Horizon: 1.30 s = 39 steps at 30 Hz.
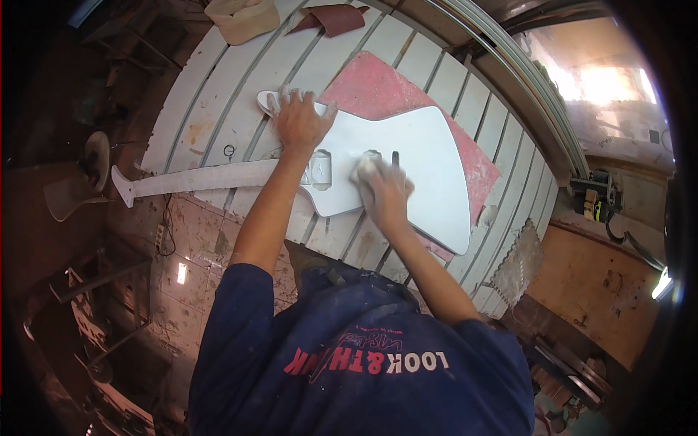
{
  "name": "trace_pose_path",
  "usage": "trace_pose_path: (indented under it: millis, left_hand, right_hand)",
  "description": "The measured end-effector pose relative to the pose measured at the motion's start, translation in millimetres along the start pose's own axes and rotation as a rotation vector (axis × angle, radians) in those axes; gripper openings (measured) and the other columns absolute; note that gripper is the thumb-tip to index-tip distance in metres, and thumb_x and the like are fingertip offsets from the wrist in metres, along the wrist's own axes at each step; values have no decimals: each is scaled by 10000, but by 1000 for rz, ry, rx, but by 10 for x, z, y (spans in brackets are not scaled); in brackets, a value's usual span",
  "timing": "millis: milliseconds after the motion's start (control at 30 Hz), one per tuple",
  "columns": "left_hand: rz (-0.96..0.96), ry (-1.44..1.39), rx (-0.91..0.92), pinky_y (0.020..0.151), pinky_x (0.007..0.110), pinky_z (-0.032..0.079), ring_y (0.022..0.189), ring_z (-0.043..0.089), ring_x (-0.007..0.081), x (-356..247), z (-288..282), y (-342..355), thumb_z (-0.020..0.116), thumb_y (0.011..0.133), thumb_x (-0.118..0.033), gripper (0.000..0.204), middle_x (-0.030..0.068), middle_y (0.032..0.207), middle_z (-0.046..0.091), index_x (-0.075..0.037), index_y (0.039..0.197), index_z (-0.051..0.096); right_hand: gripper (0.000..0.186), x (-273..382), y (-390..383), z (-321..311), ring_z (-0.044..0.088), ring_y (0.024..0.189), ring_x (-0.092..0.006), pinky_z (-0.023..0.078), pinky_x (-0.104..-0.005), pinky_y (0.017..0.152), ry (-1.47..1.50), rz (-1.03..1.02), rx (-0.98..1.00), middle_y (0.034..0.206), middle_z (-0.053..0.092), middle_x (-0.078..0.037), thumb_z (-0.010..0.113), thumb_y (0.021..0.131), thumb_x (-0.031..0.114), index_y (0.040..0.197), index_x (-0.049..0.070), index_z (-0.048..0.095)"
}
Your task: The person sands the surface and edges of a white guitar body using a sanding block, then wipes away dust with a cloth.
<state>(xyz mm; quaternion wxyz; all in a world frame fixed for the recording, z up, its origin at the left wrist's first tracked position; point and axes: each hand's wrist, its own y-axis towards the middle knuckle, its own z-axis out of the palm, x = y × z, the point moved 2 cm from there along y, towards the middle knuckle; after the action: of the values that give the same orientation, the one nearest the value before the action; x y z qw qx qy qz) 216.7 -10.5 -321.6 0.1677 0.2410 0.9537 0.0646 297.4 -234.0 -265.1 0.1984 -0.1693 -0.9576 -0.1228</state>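
Observation:
A white electric guitar (435, 174) without strings lies flat across the slatted bench, its angular body to the right and its long neck pointing left. My left hand (299, 123) rests on the upper edge of the body near the pointed horn, fingers spread. Over the middle of the body, beside a pickup cavity, my right hand (385, 192) presses a pale, crumpled wad (365, 168) against the surface. Its exact material cannot be made out. Another rectangular cavity (321, 168) shows between my hands, near the neck joint.
Under the guitar lies a dusty pink sheet (367, 80) on the white slatted bench (211, 116). A beige roll (242, 18) and a brown curled sheet (331, 19) sit at the far edge. A small dark ring (229, 150) lies above the neck.

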Motion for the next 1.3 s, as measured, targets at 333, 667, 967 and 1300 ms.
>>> trace_pose_path:
  millis: [333, 667, 967, 1300]
  left_hand:
    - [-30, -14, 58, 1249, 592, 147, 1471, 371, 373, 7, -39, 18, 640, 897, -589, 622, 192, 1376, 625, -70, 1231, 721]
    - [-16, -1, 39, 1224, 612, 197, 1452, 391, 384, -34, -63, 6, 642, 910, -575, 598, 192, 1360, 625, -72, 1225, 717]
    - [-10, -15, 39, 1212, 610, 211, 1452, 386, 386, -12, -49, 10, 621, 918, -588, 618, 202, 1358, 625, -63, 1230, 714]
    - [-6, 6, -8, 1228, 603, 193, 1435, 408, 386, -29, -43, 18, 612, 919, -597, 612, 198, 1335, 636, -69, 1206, 724]
  right_hand:
    - [271, -31, -59, 73, 564, 1129, -342, 405, -566, 942, 15, -16, -28, 1331, 602, -57, 734, 896, 262, 1152, 190, 685]
    - [311, 2, -56, 48, 562, 1151, -366, 397, -561, 935, -34, -7, -17, 1319, 622, -87, 710, 916, 274, 1210, 181, 674]
    - [324, -18, -302, 53, 548, 1193, -347, 397, -557, 957, -41, -57, 8, 1372, 588, -79, 740, 888, 247, 1198, 184, 671]
    - [265, -67, -284, 75, 549, 1179, -360, 384, -575, 952, 6, -41, 33, 1333, 607, -90, 705, 911, 250, 1164, 179, 676]
